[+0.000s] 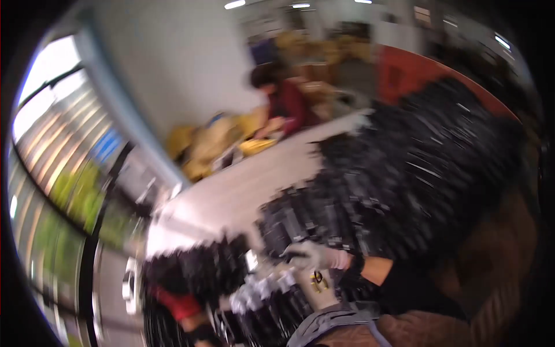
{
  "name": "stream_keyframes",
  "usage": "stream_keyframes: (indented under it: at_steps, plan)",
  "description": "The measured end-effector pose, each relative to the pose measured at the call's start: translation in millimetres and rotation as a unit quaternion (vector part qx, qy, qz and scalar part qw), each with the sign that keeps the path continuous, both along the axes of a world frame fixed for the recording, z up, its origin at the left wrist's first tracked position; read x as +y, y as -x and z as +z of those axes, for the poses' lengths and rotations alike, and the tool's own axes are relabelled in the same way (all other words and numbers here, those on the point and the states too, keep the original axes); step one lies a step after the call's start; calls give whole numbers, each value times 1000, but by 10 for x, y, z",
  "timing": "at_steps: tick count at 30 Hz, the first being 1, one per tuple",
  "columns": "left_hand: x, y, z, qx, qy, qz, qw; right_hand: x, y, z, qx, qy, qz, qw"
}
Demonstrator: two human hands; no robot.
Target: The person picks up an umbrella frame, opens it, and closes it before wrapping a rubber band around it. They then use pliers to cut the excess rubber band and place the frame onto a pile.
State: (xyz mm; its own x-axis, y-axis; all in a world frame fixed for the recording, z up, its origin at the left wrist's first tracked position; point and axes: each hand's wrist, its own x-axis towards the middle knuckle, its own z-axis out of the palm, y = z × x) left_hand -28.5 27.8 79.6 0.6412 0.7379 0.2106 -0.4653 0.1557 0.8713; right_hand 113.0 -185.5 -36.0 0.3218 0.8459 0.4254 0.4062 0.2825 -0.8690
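My right hand (315, 256), in a pale glove with dark fingertips, is over the near edge of the table. Its fingers stretch loosely to the left, and I see nothing held in them. Just below and left of it are several white crumpled pieces (260, 292) on top of dark bundles. My left hand (178, 302), in a red glove with a dark front, is at the lower left against a row of slim black pieces (202, 263). Blur and the dark pieces hide its fingers. A much larger heap of black bundles (399, 179) lies to the right.
A pale table (237, 188) runs away from me. Across it a person in dark red (292, 110) bends over something yellow, near yellow sacks (214, 141). Windows (69, 173) line the left. A red-orange panel (396, 72) stands behind the heap.
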Motion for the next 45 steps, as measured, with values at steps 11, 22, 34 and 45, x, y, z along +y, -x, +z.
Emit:
stream_keyframes:
  at_steps: [11, 22, 34, 45]
  plan:
    - [273, -1334, -226, -216, -57, -510, 831, -384, 517, -808, 91, -29, -180, 979]
    - [42, -557, -540, -84, 226, -99, 965, 576, 291, 441, 250, 82, 79, 961]
    - [37, -167, -750, -247, 234, -72, 938, 1183, 771, 282, 56, -77, -72, 993]
    - [-86, -201, -561, -8, -18, 79, 997, 1280, 797, 202, 279, -42, -18, 959]
